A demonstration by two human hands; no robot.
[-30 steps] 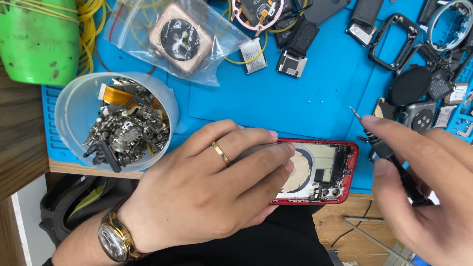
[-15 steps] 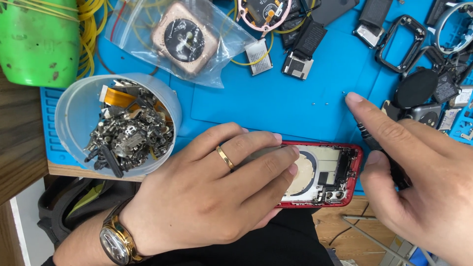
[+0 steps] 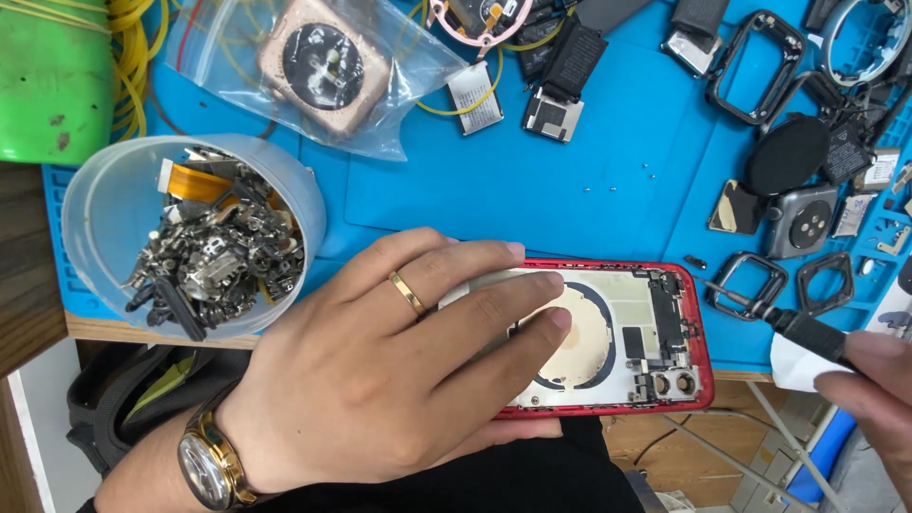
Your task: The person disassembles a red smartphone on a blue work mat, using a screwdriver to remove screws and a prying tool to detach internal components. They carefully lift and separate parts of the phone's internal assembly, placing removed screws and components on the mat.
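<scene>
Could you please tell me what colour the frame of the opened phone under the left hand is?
Red, clearest in the head view: the opened phone's red metal frame.

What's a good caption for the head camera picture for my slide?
Left hand pins an opened red phone shell on a blue mat while the right hand holds a screwdriver.

opened red phone shell [image 3: 627, 337] lies flat at the blue mat's [image 3: 608, 114] near edge.
</scene>
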